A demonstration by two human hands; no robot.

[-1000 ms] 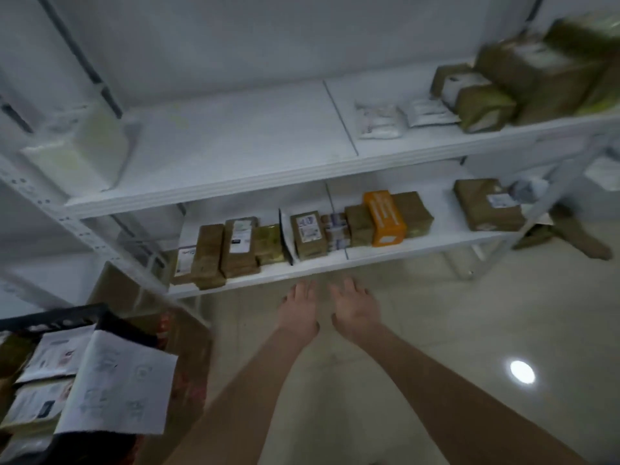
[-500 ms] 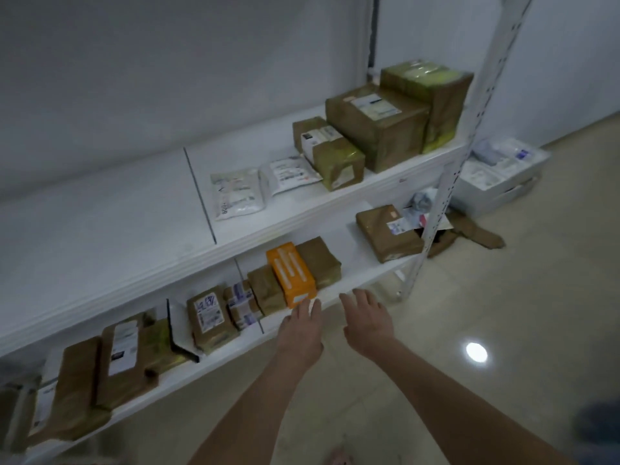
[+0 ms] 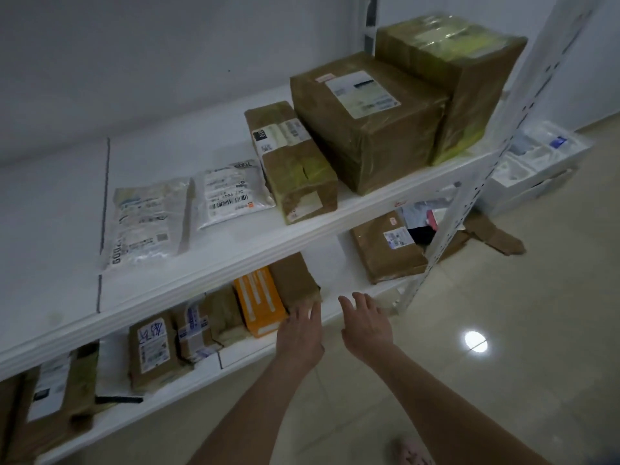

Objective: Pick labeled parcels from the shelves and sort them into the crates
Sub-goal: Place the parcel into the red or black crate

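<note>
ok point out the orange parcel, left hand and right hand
orange parcel (image 3: pixel 260 303), head view, top face
left hand (image 3: pixel 300 337), head view, back of hand
right hand (image 3: pixel 367 325), head view, back of hand

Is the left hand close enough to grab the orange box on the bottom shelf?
Probably yes. The left hand is open just in front of the orange box, with nothing between them. The box's front end sticks out from under the upper shelf, so the way looks free.

Dim, bluish indoor light. A round white reflection glares on the glossy floor (image 3: pixel 523 391). Wide-angle distortion tilts the shelf post (image 3: pixel 483 182), and the lower-left parcels (image 3: pixel 50 401) are blurred and shadowed.
</note>
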